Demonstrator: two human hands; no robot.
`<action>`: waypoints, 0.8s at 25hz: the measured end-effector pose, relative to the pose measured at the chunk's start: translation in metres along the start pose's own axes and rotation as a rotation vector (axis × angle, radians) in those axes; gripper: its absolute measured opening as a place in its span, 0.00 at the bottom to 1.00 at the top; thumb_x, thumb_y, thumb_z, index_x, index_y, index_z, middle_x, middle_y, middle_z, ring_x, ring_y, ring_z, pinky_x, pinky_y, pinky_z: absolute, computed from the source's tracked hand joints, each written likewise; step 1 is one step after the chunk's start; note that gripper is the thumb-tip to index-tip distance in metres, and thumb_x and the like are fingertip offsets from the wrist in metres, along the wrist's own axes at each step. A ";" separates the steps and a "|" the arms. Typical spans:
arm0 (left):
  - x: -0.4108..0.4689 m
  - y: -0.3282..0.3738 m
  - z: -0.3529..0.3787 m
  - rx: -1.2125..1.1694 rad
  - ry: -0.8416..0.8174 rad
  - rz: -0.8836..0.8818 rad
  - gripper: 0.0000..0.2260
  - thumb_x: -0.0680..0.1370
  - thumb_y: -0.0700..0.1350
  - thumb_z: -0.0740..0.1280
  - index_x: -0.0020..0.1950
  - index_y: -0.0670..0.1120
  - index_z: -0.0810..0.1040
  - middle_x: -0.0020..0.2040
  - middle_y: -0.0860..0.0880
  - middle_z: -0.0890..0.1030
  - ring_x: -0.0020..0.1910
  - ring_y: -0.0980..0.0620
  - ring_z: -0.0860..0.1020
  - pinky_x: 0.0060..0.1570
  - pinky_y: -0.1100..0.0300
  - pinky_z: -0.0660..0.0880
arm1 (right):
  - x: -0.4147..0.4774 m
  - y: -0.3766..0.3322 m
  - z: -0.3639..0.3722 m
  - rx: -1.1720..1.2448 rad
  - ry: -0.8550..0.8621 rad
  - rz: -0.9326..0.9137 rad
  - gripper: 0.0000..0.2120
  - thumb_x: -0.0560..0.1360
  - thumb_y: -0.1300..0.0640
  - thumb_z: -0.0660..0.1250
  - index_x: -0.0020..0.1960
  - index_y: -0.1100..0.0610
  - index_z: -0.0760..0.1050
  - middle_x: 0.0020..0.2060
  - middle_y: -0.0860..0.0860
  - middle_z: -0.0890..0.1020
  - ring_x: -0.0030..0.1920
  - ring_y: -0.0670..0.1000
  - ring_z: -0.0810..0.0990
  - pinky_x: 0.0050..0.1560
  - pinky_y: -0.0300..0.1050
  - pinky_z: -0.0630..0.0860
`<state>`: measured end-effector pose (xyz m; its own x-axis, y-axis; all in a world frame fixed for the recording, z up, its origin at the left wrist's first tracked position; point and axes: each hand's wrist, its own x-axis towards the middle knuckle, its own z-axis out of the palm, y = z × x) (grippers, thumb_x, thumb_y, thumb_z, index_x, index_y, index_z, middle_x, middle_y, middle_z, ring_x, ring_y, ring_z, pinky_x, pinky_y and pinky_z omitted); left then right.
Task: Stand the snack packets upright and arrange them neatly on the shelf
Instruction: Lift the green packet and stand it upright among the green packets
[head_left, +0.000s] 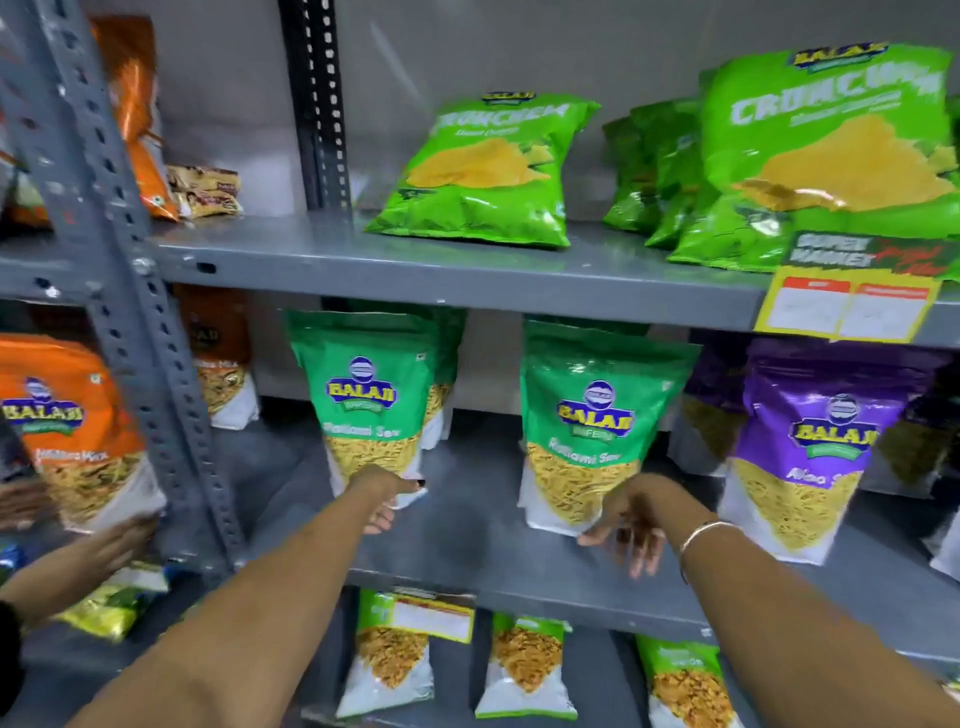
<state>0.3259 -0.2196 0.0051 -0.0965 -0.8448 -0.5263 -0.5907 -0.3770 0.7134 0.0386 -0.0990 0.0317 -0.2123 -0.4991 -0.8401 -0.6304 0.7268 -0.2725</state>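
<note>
You're mid-arrange on the middle shelf (467, 566). Two green Ratlami Sev packets stand upright there: the left green packet (371, 400) and the right green packet (587, 431), well apart, each with more green packets behind it.

Your left hand (387, 501) is at the base of the left packet, touching its bottom edge. Fingers are partly hidden behind the pouch, so can't tell if it's pinched or just nudged. Your right hand (631, 527) is at the lower right corner of the right packet, fingers spread loose and pointing down, nothing held; it's touching or just beside the pouch, motion blur hides which.

The purple packet (810, 447) stands upright to the right, near the right green one. On the upper shelf a Crunchem bag (488, 171) leans back, apart from the Crunchem cluster (810, 150).

Another person's hand (117, 545) works the orange packet (72, 436) in the next bay, past the upright post (130, 270).

My read: step is squaring bases and closing the gap. Next move: slide both green rows together, faces forward, bases flat.
</note>
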 end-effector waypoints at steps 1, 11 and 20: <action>0.008 -0.011 -0.020 -0.015 0.013 -0.027 0.20 0.72 0.54 0.69 0.46 0.37 0.71 0.39 0.40 0.75 0.34 0.47 0.73 0.37 0.57 0.70 | 0.007 -0.025 0.013 0.008 -0.010 0.006 0.15 0.71 0.49 0.69 0.38 0.60 0.73 0.33 0.58 0.78 0.24 0.53 0.82 0.31 0.48 0.81; 0.089 -0.052 -0.092 -0.054 0.004 0.432 0.30 0.63 0.42 0.76 0.63 0.41 0.71 0.62 0.43 0.78 0.58 0.48 0.76 0.63 0.50 0.73 | 0.035 -0.214 0.136 0.776 0.480 -0.652 0.35 0.67 0.66 0.72 0.69 0.63 0.59 0.69 0.60 0.69 0.68 0.56 0.69 0.63 0.46 0.67; 0.054 -0.079 -0.093 -0.010 -0.015 0.463 0.25 0.65 0.42 0.76 0.58 0.41 0.73 0.58 0.41 0.81 0.56 0.43 0.79 0.60 0.46 0.75 | 0.023 -0.197 0.175 0.679 0.682 -0.594 0.35 0.67 0.59 0.74 0.69 0.60 0.61 0.67 0.59 0.73 0.65 0.60 0.72 0.66 0.57 0.71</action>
<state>0.4422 -0.2711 -0.0369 -0.3598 -0.9196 -0.1578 -0.4753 0.0352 0.8791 0.2885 -0.1712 -0.0160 -0.5084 -0.8530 -0.1179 -0.2753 0.2907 -0.9163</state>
